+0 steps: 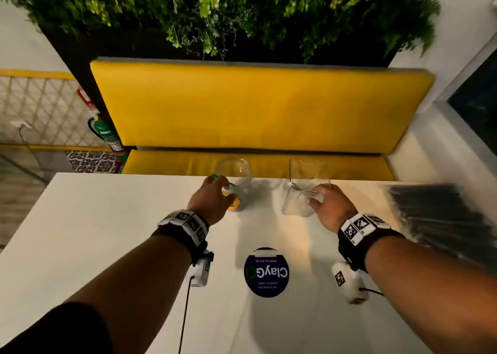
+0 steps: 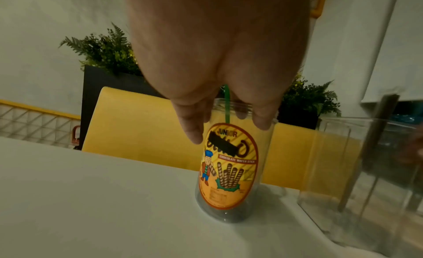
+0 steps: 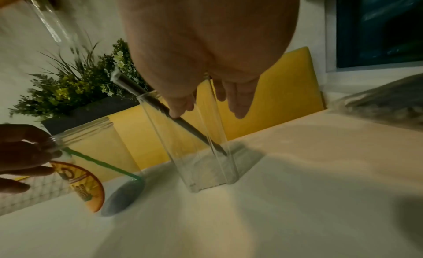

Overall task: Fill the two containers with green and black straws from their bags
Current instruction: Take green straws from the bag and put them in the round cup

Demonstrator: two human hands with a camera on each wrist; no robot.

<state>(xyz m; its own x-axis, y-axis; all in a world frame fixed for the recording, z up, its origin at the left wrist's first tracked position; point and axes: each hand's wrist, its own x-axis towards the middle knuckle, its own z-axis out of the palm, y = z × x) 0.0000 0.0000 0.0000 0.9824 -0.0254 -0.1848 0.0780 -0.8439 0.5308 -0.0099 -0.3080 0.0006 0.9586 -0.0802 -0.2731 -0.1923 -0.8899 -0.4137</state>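
Observation:
A round clear jar (image 1: 236, 181) with an orange label (image 2: 230, 164) stands at the far edge of the white table. My left hand (image 1: 215, 193) pinches a green straw (image 2: 227, 102) at the jar's mouth, and the straw slants down inside the jar (image 3: 103, 165). To its right stands a square clear container (image 1: 306, 189). My right hand (image 1: 326, 201) pinches a black straw (image 3: 190, 128) in a clear wrapper, which leans inside the container (image 3: 199, 149) with its lower end near the bottom. A bag of black straws (image 1: 443, 219) lies at the table's right edge.
A round dark blue sticker (image 1: 266, 272) marks the table (image 1: 107, 232) between my forearms. A yellow bench (image 1: 258, 106) runs behind the table's far edge, with plants (image 1: 215, 12) above it. A dark window (image 3: 377, 27) is on the right.

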